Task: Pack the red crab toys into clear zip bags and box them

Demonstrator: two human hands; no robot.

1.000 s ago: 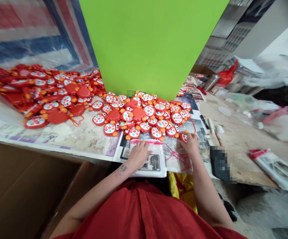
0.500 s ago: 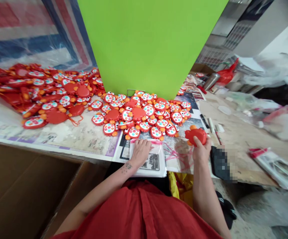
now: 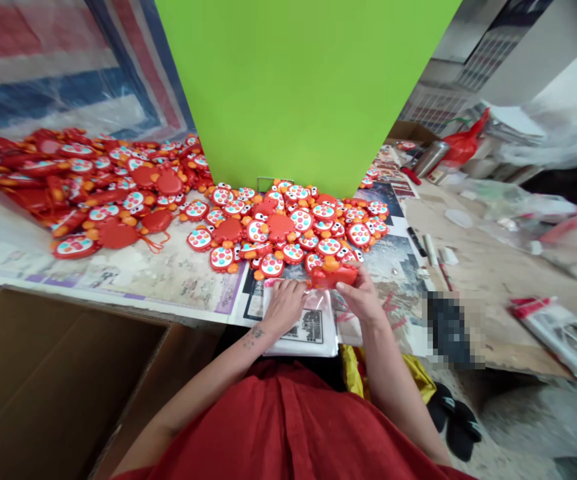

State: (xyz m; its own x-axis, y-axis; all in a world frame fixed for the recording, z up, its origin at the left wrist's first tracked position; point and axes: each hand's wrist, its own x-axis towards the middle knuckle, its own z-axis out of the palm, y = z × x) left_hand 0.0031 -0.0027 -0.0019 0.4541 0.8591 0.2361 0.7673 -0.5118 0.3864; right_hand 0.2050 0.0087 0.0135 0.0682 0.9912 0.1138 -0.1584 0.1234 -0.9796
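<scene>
My right hand (image 3: 366, 297) is closed around a red crab-shaped toy (image 3: 333, 275) with orange parts, its plain red back showing. The toy is over the upper right corner of a stack of clear plastic bags (image 3: 326, 333) at the table's front edge. At the pink-striped top of the bags, my left hand (image 3: 286, 303) has its fingers bent over the edge of the upper plastic bag. Its fingertips are close to the toy's left end. Just beyond both hands lies a heap of the same toys (image 3: 278, 228), many showing white faces with coloured buttons.
A tall green panel (image 3: 298, 93) stands behind the heap. More toys (image 3: 118, 233) are piled at the left. An open cardboard box (image 3: 58, 373) is at lower left. Markers (image 3: 429, 250), a dark pixelated object (image 3: 448, 330) and a packaged bag (image 3: 558, 337) lie at the right.
My right hand has brought the red toy leftward, from the right side of the table to above the bags beside my left hand. My left hand stays at the bags' top edge.
</scene>
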